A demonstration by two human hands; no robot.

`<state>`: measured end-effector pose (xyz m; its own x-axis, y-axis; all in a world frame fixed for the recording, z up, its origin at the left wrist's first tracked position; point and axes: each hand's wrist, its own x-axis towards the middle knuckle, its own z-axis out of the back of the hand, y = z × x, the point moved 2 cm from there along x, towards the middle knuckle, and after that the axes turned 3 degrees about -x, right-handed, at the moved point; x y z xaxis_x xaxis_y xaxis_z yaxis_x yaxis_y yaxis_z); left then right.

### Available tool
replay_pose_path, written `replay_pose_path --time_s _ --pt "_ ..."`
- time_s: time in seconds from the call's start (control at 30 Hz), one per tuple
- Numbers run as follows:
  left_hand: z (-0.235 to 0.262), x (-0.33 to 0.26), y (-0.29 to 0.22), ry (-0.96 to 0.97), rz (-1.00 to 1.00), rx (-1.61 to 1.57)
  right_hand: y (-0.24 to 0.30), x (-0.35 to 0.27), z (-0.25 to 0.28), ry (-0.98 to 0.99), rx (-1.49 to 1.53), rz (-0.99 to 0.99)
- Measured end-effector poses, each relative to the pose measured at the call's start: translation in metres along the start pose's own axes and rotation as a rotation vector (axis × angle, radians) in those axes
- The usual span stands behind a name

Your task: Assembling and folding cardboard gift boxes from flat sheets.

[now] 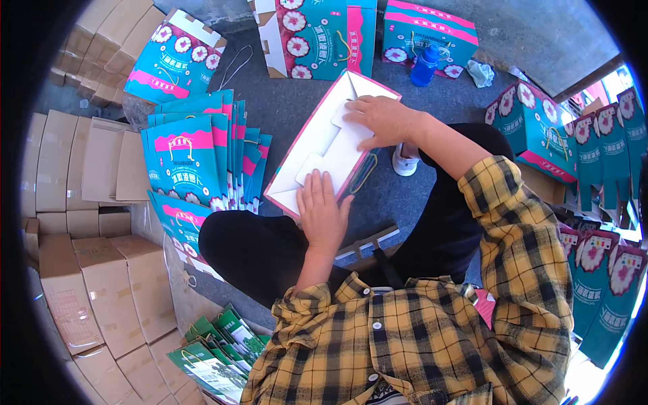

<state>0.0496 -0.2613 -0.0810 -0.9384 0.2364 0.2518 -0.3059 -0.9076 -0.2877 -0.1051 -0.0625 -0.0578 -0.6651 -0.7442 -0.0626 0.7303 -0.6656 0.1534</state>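
Both hands lay flat and spread, left hand and right hand, on the open box over the lap; uneven pressing could've creased its white flaps.

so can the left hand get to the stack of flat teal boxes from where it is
Probably yes. The left hand rests on the open white box, and the stack of flat teal boxes lies just to its left with nothing between them.

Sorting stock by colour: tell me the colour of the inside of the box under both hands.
White inside the box, with a pink rim; the head view shows it.
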Motion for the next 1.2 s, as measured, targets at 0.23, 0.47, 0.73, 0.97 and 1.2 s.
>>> replay_pose_path --time_s 0.23,0.47,0.73,0.97,1.2 --pt "-0.014 -0.001 0.002 0.075 -0.034 -0.044 0.0 -0.002 0.005 0.231 0.017 -0.046" --pt "-0.01 0.006 -0.002 0.139 -0.04 -0.145 -0.01 -0.009 -0.004 0.211 -0.006 0.0" --pt "0.004 -0.005 0.004 -0.097 -0.059 -0.195 -0.005 -0.024 0.002 -0.177 0.083 -0.137" --pt "0.007 -0.006 0.094 -0.536 0.709 -0.846 -0.062 -0.011 -0.006 -0.534 0.264 -0.64" --pt "-0.064 -0.019 0.146 -0.148 1.095 -1.986 -0.117 -0.004 -0.03 0.258 0.759 -0.978"
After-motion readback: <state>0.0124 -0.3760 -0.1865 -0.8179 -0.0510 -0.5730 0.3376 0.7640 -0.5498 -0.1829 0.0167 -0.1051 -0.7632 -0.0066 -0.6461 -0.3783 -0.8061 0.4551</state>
